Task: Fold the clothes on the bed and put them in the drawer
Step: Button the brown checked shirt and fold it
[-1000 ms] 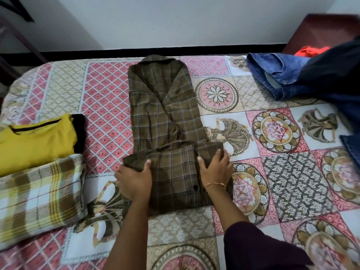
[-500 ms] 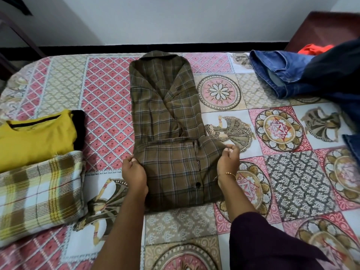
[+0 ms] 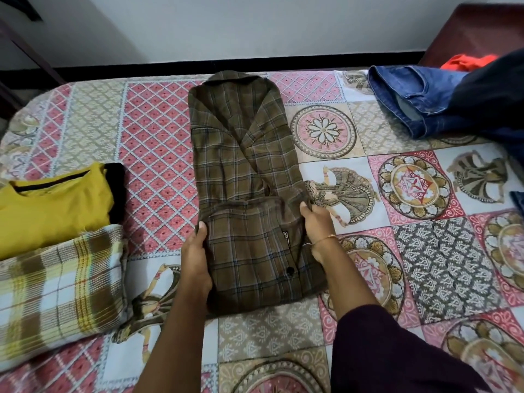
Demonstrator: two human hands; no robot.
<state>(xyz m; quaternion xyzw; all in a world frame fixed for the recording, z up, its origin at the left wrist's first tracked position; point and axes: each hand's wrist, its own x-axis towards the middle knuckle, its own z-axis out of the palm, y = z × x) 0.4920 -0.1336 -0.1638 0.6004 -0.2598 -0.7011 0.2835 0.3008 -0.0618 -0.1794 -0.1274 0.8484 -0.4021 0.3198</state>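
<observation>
A brown checked shirt [image 3: 243, 154] lies lengthwise in the middle of the bed [image 3: 158, 143], collar at the far end, its near part folded up over itself. My left hand [image 3: 195, 256] grips the left edge of that folded part, thumb on top. On the other side my right hand [image 3: 316, 225], with a thin bangle at the wrist, grips the fold's right edge. At the left sit a folded yellow top [image 3: 54, 205] and a folded yellow-brown checked cloth [image 3: 56, 293]. Blue jeans [image 3: 416, 100] lie unfolded at the far right.
A dark blue garment [image 3: 493, 95] and an orange cloth [image 3: 467, 62] are heaped at the far right by a dark wooden piece of furniture [image 3: 476, 29]. A white wall runs behind the bed. No drawer is in view.
Both hands went from pressing flat on the folded lower part of the shirt to its side edges, which they now grip. The fold sits a little farther up the shirt.
</observation>
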